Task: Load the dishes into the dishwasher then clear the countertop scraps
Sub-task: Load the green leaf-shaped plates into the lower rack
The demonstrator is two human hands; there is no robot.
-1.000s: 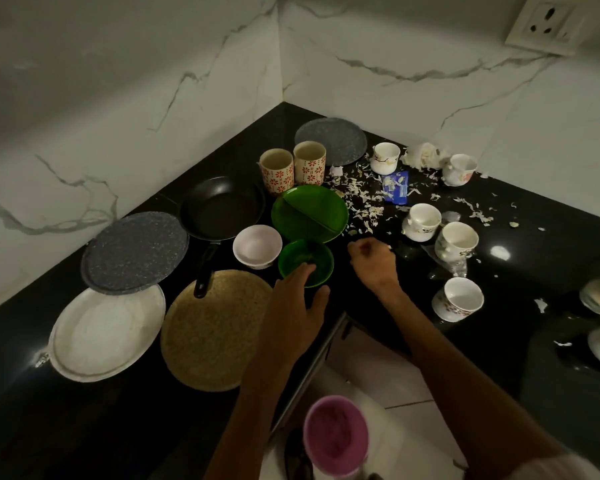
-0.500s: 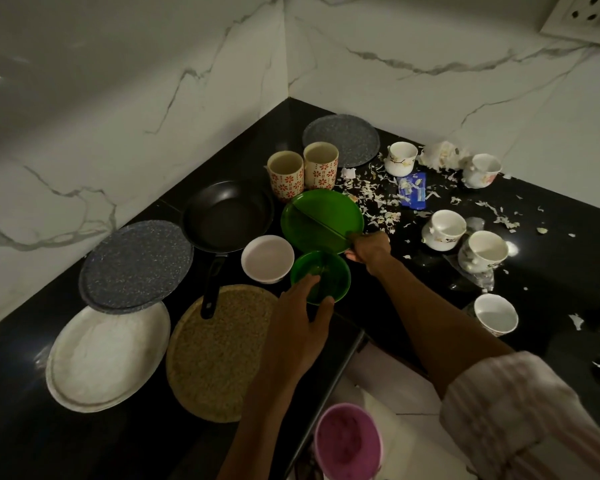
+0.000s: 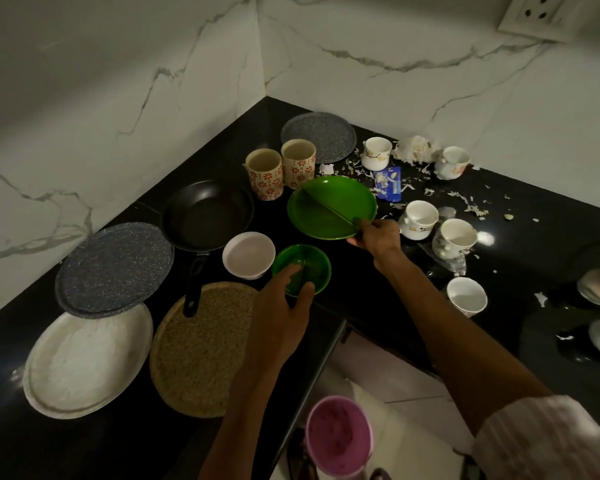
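While nearly every dish sits on the black table [image 3: 413, 323], the loading looks barely begun. The right hand [image 3: 378, 237] pinches the near rim of the large green plate [image 3: 329, 209] at the frame's centre, thumb on top, and seems to have tipped that edge up slightly. The left hand [image 3: 284, 299] curls its fingers and thumb over the near rim of the small green bowl [image 3: 302, 268] just below.

Left on the table: a white bowl [image 3: 248, 254], a black frying pan [image 3: 207, 213], two floral tumblers [image 3: 281, 171], two speckled grey plates, one at the left [image 3: 113, 268] and one in the far corner [image 3: 317, 136], a white plate [image 3: 87, 362] at lower left, a woven round mat [image 3: 201, 348], and several white teacups [image 3: 420, 220] at the right.

Pale scraps [image 3: 414, 150] and a blue wrapper [image 3: 388, 185] lie scattered among the cups, so the clearing is untouched.

A pink tumbler [image 3: 338, 438] stands below the table edge at the bottom of the frame; whether it sits in the dishwasher I cannot tell, as no rack shows clearly.
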